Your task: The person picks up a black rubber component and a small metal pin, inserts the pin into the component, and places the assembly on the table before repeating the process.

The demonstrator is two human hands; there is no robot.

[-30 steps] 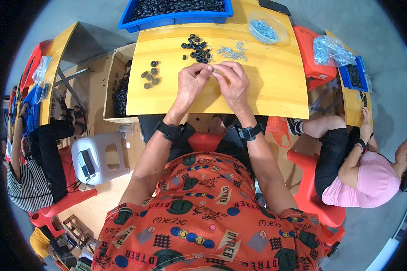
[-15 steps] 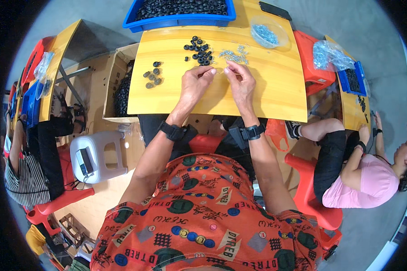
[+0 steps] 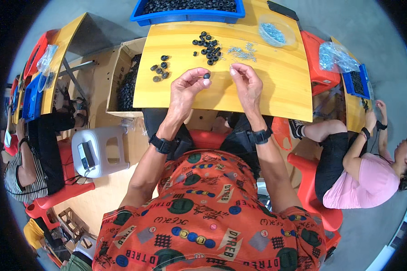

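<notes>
My left hand (image 3: 185,88) pinches a small round black piece (image 3: 206,76), like a grommet, between thumb and fingertips just above the yellow table. Opposite it, a short gap away, the thumb and forefinger of my right hand (image 3: 248,85) are pressed together; anything between them is too small to tell. Beyond my hands lies a loose pile of black ring-shaped pieces (image 3: 209,48). Right of that pile are scattered tiny shiny, clear-looking bits (image 3: 243,53). A smaller group of the black pieces (image 3: 160,68) rests to the left.
At the table's (image 3: 276,97) far edge stands a blue tray (image 3: 190,17) full of black pieces. A clear bowl (image 3: 276,35) holds more shiny bits, near a dark phone-like slab (image 3: 282,9). An open carton (image 3: 114,86) stands left. People sit at tables on both sides.
My hands have drawn apart from close together. The black piece now shows in my left fingertips. The whole view has shifted slightly.
</notes>
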